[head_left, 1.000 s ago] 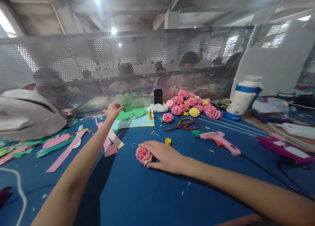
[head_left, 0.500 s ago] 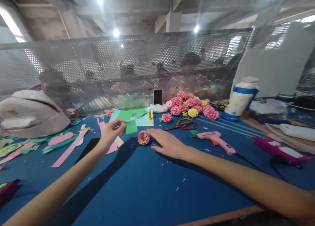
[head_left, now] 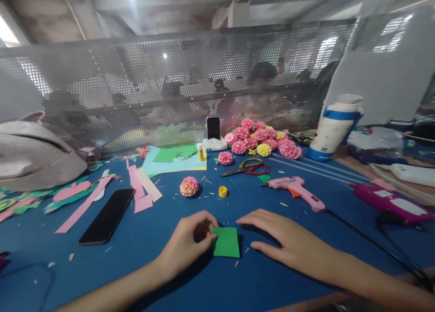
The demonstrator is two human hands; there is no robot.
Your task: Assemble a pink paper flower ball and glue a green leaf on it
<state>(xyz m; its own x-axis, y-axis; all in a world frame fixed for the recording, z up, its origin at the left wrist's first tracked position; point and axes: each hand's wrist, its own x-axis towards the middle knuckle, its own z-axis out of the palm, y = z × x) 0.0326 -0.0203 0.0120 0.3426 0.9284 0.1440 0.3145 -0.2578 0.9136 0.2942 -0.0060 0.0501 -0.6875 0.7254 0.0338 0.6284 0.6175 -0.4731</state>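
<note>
A small green paper square (head_left: 226,242) lies close to the table's near side, its left edge pinched between thumb and fingers of my left hand (head_left: 188,241). To the right of the paper, my right hand (head_left: 280,239) rests low over the blue table with fingers apart and nothing in them. Beyond both hands sits a pink and peach paper flower (head_left: 189,186), and beside it a small yellow cap (head_left: 222,192). Scissors with yellow and red handles (head_left: 246,167) lie farther back.
A pink glue gun (head_left: 295,189) with a black cord lies right. A black phone (head_left: 108,216) and pink paper strips (head_left: 137,185) are left. At the back stand a glue stick (head_left: 200,152), a heap of paper flowers (head_left: 261,139) and a white-and-blue bottle (head_left: 335,128).
My left hand has brought the green paper nearer and to the right. My right hand has moved away from the paper flower, toward me. The yellow cap and the phone now show fully.
</note>
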